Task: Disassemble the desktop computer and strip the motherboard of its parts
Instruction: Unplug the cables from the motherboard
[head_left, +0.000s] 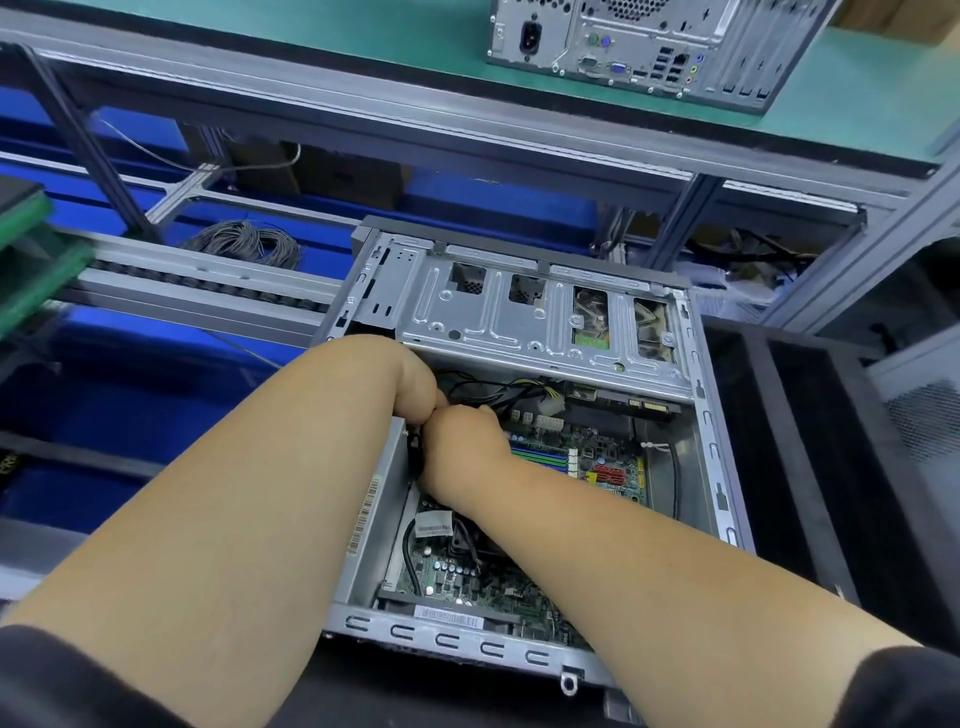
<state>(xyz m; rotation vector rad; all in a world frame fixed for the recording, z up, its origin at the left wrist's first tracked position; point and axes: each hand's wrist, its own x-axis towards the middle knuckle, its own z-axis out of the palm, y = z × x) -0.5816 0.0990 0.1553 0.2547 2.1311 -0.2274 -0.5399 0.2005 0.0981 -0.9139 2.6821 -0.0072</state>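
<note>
Presently the open desktop case (519, 431) lies on its side on the dark surface (810, 467), its long axis running away from the person, drive cage (540, 317) at the far end and the slotted rear edge nearest the camera. The motherboard (587, 467) sits flat in the case floor, facing up. Both hands reach inside near the left wall: left hand (410, 379) and right hand (462, 447) touch each other, fingers curled among the black cables (498, 389); what they clamp on cannot be told. Barcode stickers show on the left wall (366, 514) and near edge, text unreadable. A second computer (654, 47) stands on the green shelf (415, 36) above, rear ports facing the camera.
</note>
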